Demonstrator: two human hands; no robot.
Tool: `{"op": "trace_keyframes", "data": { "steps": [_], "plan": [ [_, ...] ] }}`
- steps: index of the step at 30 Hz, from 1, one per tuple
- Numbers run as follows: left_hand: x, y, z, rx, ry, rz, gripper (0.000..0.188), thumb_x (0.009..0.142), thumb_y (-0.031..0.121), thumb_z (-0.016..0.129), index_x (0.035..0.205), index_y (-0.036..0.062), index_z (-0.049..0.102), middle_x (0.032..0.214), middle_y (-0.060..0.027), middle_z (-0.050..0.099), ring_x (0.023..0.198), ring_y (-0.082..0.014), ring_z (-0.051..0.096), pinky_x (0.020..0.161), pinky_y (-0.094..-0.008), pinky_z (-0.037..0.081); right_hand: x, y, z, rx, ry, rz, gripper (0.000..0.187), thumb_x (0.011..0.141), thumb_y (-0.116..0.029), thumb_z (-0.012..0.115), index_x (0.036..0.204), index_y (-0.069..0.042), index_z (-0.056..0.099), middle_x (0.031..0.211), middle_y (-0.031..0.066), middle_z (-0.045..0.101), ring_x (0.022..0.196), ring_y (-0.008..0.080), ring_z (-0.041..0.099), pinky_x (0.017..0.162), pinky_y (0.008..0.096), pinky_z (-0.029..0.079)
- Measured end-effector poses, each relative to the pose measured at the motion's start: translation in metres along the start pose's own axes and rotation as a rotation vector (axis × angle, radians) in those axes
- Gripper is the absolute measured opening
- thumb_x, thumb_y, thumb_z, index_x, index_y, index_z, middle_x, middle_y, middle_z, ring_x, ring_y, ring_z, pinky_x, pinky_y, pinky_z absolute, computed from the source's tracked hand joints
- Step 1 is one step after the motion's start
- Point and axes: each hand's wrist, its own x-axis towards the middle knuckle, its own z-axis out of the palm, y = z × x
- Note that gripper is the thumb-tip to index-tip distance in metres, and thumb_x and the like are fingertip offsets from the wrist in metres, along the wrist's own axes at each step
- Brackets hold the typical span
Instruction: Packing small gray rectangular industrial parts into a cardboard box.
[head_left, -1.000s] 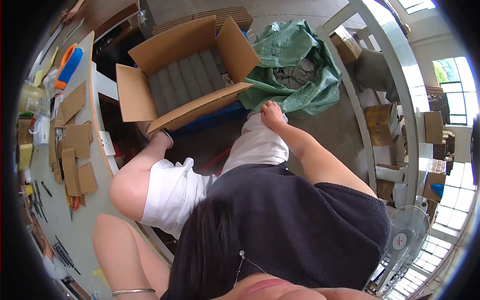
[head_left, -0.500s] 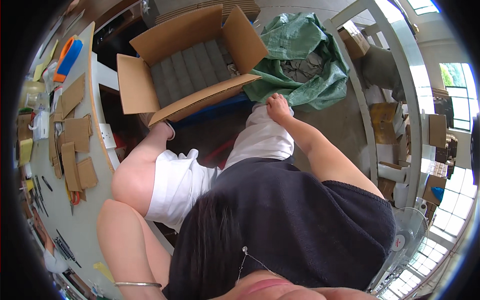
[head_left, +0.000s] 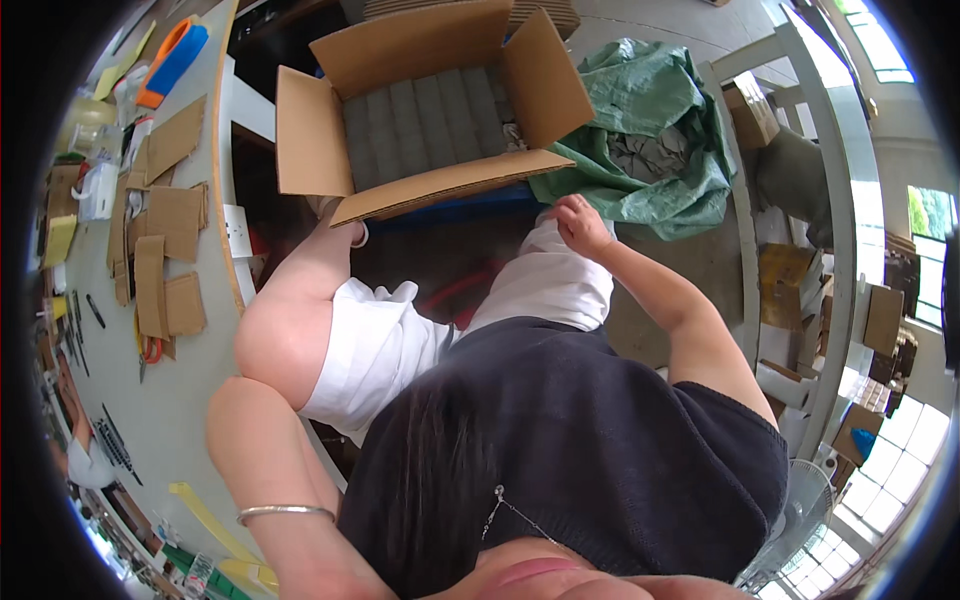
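Note:
My right hand [head_left: 582, 226] is beside my right knee, its fingers loosely bent and a little apart, with nothing visible in them. Just beyond it lies a green woven sack [head_left: 640, 90], its mouth open on crumpled grey pieces [head_left: 645, 155]. In front of my legs stands an open cardboard box [head_left: 410, 40] with raised flaps, packed with rows of grey blocks [head_left: 425, 120]. My left arm is folded at the lower left, a silver bangle on its wrist. The left hand [head_left: 325, 572] runs to the lower edge, where its fingers are hidden.
Along the left runs a worktable [head_left: 190, 400] with cardboard pieces [head_left: 172, 222], scissors [head_left: 150, 350], an orange-and-blue tool [head_left: 175, 62] and a power socket [head_left: 236, 231] on its edge. At the right are a white-framed rack [head_left: 830, 130] and a fan [head_left: 800, 500]. Another person's arm [head_left: 80, 410] shows far left.
My right hand has lifted slightly off my knee, its fingers loosening. The view has shifted, so the box, sack and table appear farther right. My left wrist sits much as before.

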Motion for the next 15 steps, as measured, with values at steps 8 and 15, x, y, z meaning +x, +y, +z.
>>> {"op": "trace_keyframes", "data": {
  "steps": [8,15],
  "plan": [
    [-0.048,0.029,0.027,0.492,0.446,0.194,0.035,0.097,0.015,0.034,0.128,0.0048,0.046,0.134,-0.0039,0.043,0.128,-0.0161,0.030,0.104,-0.0348,0.022,0.204,-0.107,-0.067,0.095,-0.011,-0.512,0.017,0.078,-0.014,0.059,0.093,-0.008,0.063,0.091,0.0103,0.060,0.086,0.0303,0.058,0.076,0.0380,0.048],
    [-0.076,0.004,0.053,0.241,0.762,0.231,0.029,0.098,0.016,0.043,0.124,0.0053,0.051,0.126,0.0036,0.049,0.122,-0.0019,0.035,0.101,-0.0144,0.025,0.256,0.004,0.031,-0.592,-0.719,-0.039,0.091,0.076,-0.062,0.058,0.141,-0.007,0.026,0.147,0.0179,0.022,0.135,0.0358,0.024,0.105,0.0481,0.028]
  ]
}}
